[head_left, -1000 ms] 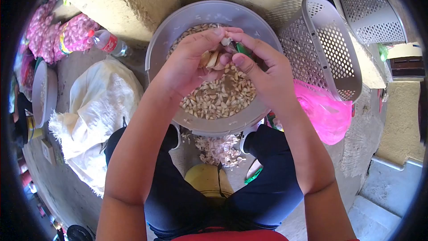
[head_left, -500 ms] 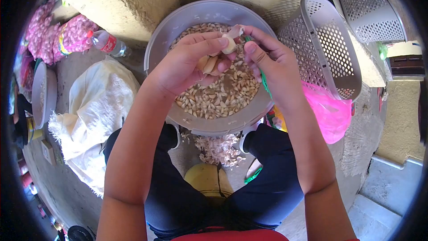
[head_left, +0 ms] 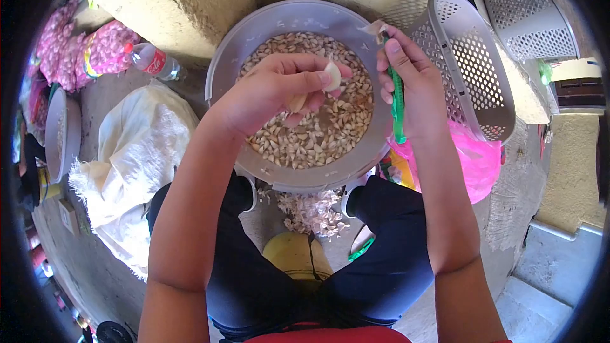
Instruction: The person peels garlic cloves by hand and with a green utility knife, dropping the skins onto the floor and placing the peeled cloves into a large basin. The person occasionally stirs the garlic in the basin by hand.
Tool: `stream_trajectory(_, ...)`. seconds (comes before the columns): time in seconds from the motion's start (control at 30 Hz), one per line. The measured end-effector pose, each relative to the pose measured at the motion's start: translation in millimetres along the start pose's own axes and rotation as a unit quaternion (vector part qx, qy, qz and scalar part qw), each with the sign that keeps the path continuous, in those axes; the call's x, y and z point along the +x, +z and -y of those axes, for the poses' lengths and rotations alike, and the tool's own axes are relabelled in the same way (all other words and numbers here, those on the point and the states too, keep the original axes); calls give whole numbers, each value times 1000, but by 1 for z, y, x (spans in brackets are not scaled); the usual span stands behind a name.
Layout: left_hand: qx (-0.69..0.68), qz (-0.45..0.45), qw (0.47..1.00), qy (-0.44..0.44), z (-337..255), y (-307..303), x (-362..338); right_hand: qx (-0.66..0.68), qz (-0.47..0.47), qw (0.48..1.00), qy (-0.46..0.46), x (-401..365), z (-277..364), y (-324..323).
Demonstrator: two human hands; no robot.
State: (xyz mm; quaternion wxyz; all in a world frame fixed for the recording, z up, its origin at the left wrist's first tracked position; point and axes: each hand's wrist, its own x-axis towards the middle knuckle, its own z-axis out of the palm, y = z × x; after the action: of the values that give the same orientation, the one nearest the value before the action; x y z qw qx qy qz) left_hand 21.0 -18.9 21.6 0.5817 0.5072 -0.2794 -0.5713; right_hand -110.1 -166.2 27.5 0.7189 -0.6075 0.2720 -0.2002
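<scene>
Over the left part of a big grey basin (head_left: pixel 222 44), my left hand (head_left: pixel 273 92) is closed around garlic. A peeled white garlic clove (head_left: pixel 333 76) is pinched between its thumb and forefinger, and more cloves (head_left: pixel 297 103) rest against the palm. My right hand (head_left: pixel 410 67), above the basin's right rim, grips a small green-handled knife (head_left: pixel 398 105). A piece of papery garlic skin (head_left: pixel 375 28) clings at the knife's upper end, where the blade is mostly hidden. Many loose garlic cloves (head_left: pixel 311 143) cover the basin's bottom below my hands.
A grey perforated basket (head_left: pixel 438 44) and a pink plastic bag (head_left: pixel 467 162) stand right of the basin. Garlic peelings (head_left: pixel 311 213) lie on the floor between my feet. To the left are a white sack (head_left: pixel 143 146), a cola bottle (head_left: pixel 152 61) and net bags of garlic (head_left: pixel 114 47).
My right hand has moved away to the right and slightly up, taking the knife and garlic skin from the clove. My left hand stays nearly in place with its cloves.
</scene>
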Motion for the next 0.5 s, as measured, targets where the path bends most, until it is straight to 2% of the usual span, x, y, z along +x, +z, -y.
stream_trajectory(0.07,-10,-47,999,22,0,1,1,-78,72,993,58,-1,3,-3)
stream_trajectory(0.13,-60,-102,992,33,-3,-1,1,-207,169,954,138,-8,7,-1)
stream_trajectory(0.2,-96,-125,986,46,-4,-7,1,-282,296,910,69,-17,-11,0)
stream_trajectory(0.3,-121,-114,984,66,-1,-15,1,-378,477,794,-2,-37,-47,8)
stream_trajectory(0.37,-123,-114,983,71,0,-16,1,-441,554,701,80,-55,-53,25)
stream_trajectory(0.43,-124,-110,984,66,2,-17,2,-505,576,629,134,-81,-91,30)
stream_trajectory(0.5,-119,-105,986,58,3,-16,2,-562,620,535,118,-101,-111,38)
